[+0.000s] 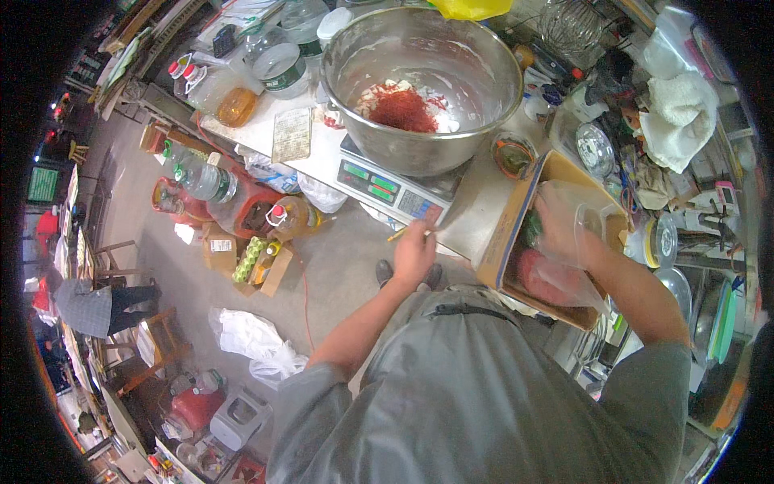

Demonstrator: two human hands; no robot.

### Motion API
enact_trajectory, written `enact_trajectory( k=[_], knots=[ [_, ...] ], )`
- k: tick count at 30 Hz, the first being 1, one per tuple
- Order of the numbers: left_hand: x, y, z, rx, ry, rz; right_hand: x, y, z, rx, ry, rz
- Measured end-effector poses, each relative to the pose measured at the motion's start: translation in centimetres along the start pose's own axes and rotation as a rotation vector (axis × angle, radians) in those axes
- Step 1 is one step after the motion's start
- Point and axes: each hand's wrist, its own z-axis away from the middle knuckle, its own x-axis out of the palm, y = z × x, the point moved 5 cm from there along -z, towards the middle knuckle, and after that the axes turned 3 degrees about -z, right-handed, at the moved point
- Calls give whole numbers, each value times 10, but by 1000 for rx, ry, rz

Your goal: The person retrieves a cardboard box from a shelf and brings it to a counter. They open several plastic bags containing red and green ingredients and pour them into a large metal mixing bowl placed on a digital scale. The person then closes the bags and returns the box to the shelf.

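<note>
A large steel mixing bowl (423,145) stands on a digital scale (387,187) with lit green displays. Inside the bowl, dark red shreds or powder (402,109) lie over white lumps. My left hand (414,251) is at the scale's front edge, its fingers closed around a thin yellow stick-like thing (396,235). My right hand (553,212) reaches into an open cardboard box (508,227), in among clear plastic bags; its fingers are blurred and partly hidden. A red bagged content (547,275) lies in the box below that hand.
Left of the scale lie a handwritten sheet (291,134) and plastic bottles (233,91). A glass jar (514,154) stands beside the bowl. Crates and a carton (221,254) occupy the floor. Another person (91,305) bends over a table at far left.
</note>
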Motion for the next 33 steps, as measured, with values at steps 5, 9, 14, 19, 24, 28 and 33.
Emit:
enact_trajectory(
  k=[5, 9, 14, 19, 24, 28, 33],
  knots=[
    [12, -59, 28, -100, -49, -55, -2, 0, -9, 134, -114, -89],
    [17, -74, 44, -182, -99, -31, -5, 6, -13, 197, -211, -121],
    [25, -115, 72, -218, -41, 106, 5, -3, 6, 9, 95, 177],
    [27, -115, 78, -206, -108, 65, 63, 79, -4, 48, -43, -8],
    [29, -127, 93, -236, -115, 64, 12, 63, -24, 179, -228, -86],
    [22, -112, 95, -309, -179, -1, 5, 70, -5, 186, -209, -95],
    [26, -110, 88, -290, -231, -87, 17, 80, 11, 163, -141, -230]
  ],
)
